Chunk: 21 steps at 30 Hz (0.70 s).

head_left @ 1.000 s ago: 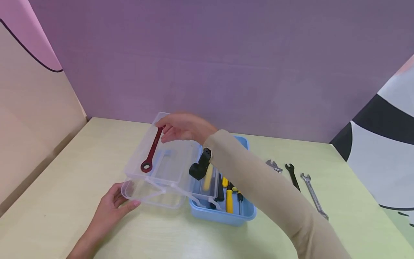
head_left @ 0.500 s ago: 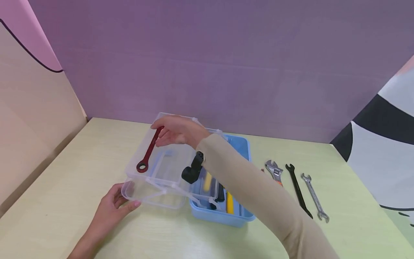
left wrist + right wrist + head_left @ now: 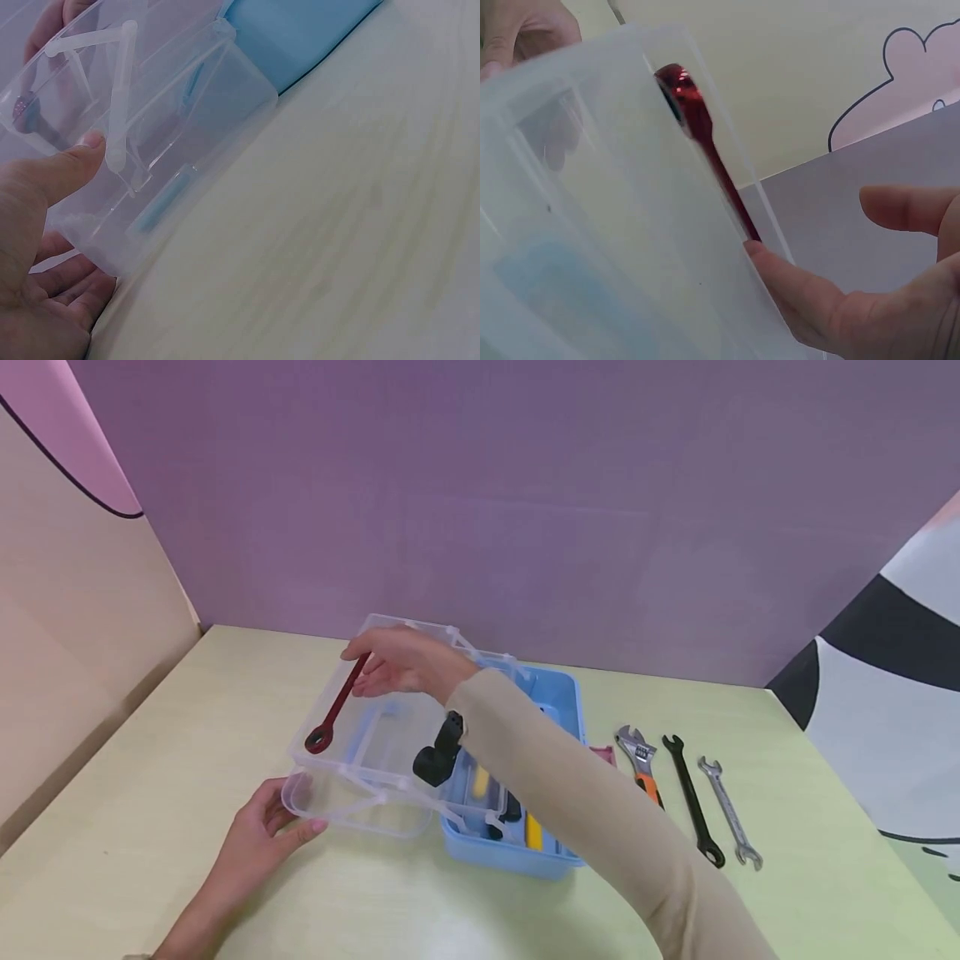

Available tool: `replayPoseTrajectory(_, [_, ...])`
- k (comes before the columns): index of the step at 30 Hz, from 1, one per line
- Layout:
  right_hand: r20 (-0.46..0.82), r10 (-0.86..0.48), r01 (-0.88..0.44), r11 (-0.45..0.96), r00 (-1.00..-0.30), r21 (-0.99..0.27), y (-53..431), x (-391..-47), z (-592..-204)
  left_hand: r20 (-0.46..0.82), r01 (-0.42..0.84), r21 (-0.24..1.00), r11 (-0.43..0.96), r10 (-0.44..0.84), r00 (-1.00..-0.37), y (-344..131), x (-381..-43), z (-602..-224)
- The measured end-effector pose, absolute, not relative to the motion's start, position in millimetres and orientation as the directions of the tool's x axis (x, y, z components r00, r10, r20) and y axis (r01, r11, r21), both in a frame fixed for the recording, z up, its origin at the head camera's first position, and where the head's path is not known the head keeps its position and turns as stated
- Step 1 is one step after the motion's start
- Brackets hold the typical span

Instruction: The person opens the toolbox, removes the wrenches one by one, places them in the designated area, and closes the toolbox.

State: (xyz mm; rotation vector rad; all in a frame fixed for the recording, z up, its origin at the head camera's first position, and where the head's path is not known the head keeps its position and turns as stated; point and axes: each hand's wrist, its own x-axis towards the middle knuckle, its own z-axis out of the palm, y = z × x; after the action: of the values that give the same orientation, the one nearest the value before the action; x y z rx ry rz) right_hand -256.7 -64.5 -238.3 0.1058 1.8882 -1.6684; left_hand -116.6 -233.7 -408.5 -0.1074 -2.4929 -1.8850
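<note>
A red ratchet wrench [image 3: 339,703] lies along the left side of the clear upper tray [image 3: 405,735] of a fold-out toolbox. My right hand [image 3: 408,660] reaches across into that tray. In the right wrist view one fingertip touches the wrench's far end, while another digit [image 3: 907,208] stands apart from it. At the near left corner my left hand [image 3: 258,827] holds the clear lower tray [image 3: 397,833], thumb above and fingers beneath. White hinge arms [image 3: 118,97] show beside that thumb. The toolbox's blue base [image 3: 498,857] is partly hidden by my right sleeve.
Right of the toolbox lie an adjustable wrench [image 3: 637,756] with an orange handle, a black wrench [image 3: 692,797] and a silver wrench [image 3: 729,810]. A pinkish-red item [image 3: 603,753] shows behind the sleeve. Yellow-handled tools [image 3: 533,832] sit in the blue base. A purple wall [image 3: 525,527] stands behind.
My right hand and the red wrench have shifted left, toward the tray's left wall. The sleeve's shift uncovers more of the wrenches on the right. My left hand stays in place.
</note>
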Motion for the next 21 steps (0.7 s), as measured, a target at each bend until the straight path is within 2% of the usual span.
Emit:
replayPoseTrajectory(14, [-0.477, -0.323, 0.418, 0.236, -0.817, -0.877, -69, -254, -247, 0.050, 0.063, 0.951, 0.303, 0.050, -0.997, -231, -117, -409])
replayPoseTrajectory(21, [-0.435, -0.317, 0.333, 0.328, -0.843, -0.884, -73, -250, -252, 0.052, 0.063, 0.955, 0.290, 0.047, -0.998, -231, -116, -408])
